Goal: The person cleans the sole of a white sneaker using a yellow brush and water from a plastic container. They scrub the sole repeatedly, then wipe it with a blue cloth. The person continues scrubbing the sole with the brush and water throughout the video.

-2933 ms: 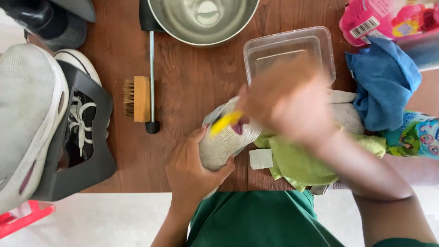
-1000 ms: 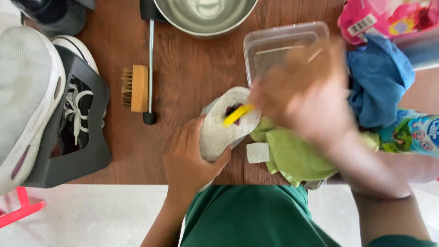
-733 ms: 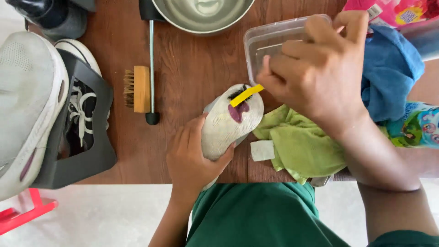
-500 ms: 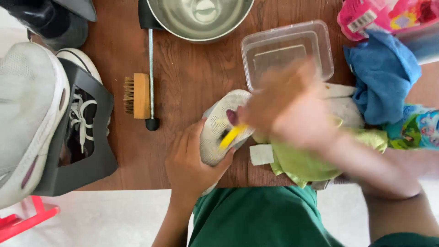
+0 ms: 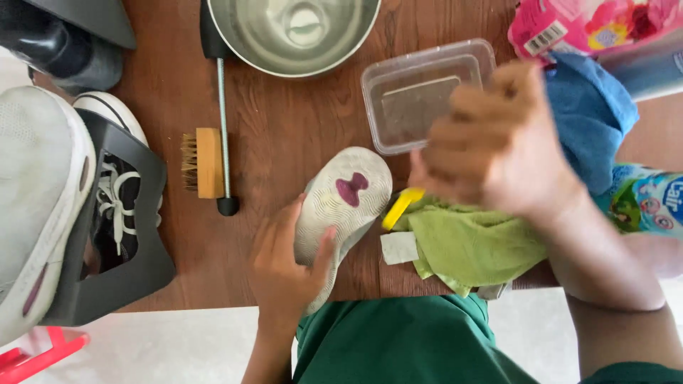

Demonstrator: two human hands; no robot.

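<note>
1. While a large white sneaker [image 5: 35, 206] leans against a dark shoe stand [image 5: 117, 235] at the far left, a second laced shoe [image 5: 114, 206] sits inside that stand, both well apart from the hands.
2. On the brown tabletop [image 5: 284, 149], a wooden brush [image 5: 201, 162] lies just beside a metal rod with a black knob [image 5: 223, 135], below a steel bowl [image 5: 295, 32].
3. The left hand [image 5: 284, 267] has its fingers [image 5: 324, 249] curled closed around the heel end of a small pale shoe [image 5: 341, 206], held sole up, with a purple mark on the sole.
4. Just right of the shoe's toe, a yellow handle [image 5: 402, 206] sticks out from under the right hand [image 5: 498, 153]; the hand is blurred, its fingers [image 5: 462, 135] bent closed, seemingly on that handle.
5. Under the right hand lies a green cloth [image 5: 469, 245] with a white tag, touching the shoe's side.
6. Behind the right hand sits a clear plastic tub [image 5: 413, 85], partly hidden by the fingers.
7. Farther right lie a blue cloth [image 5: 594, 121], a pink packet [image 5: 569, 25] and a colourful bottle [image 5: 651, 203].
</note>
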